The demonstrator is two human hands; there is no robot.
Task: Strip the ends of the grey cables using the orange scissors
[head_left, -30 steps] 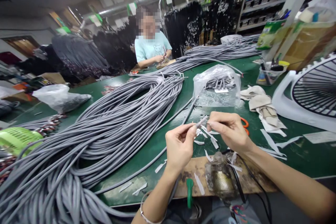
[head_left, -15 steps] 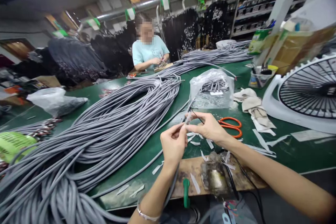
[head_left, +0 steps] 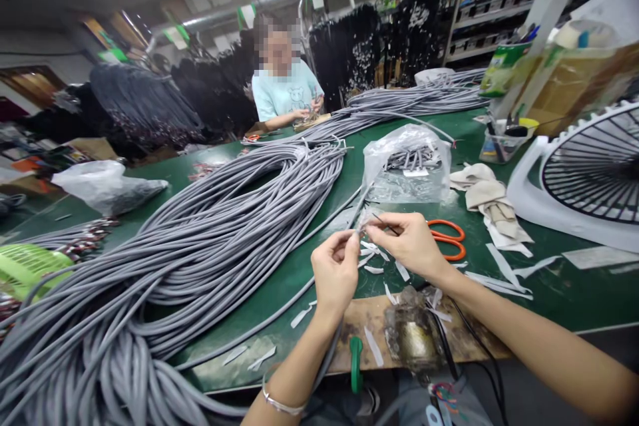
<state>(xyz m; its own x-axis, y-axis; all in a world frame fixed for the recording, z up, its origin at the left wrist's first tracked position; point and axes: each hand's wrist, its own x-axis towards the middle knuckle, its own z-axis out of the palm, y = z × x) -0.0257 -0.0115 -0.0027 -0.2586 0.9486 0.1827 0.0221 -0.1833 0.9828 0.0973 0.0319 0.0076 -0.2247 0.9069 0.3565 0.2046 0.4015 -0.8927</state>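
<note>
My left hand [head_left: 335,269] is closed in a pinch on the end of a grey cable [head_left: 357,212], its thumb against the forefinger. Just to the right, my right hand [head_left: 407,241] pinches something small and pale at the same cable end; the fingers hide most of it. A thin dark strand [head_left: 384,220] sticks out by the right fingers. Beneath the hands lie several white strips [head_left: 373,270]. Orange-handled scissors [head_left: 455,257] rest behind my right wrist, partly covered by it. A large coil of grey cable [head_left: 234,226] spreads over the left of the table.
A clear plastic bag [head_left: 407,190] of short grey pieces stands beyond my hands. At the right are a cloth [head_left: 486,196] and a white fan [head_left: 534,196]. A stained board [head_left: 357,316] with a metal block [head_left: 415,339] lies at the near edge. Someone [head_left: 287,96] works across the table.
My right hand has shifted slightly to the right, so the fingertips of both hands are a little farther apart. The left hand keeps its pinch. The whole view has moved slightly.
</note>
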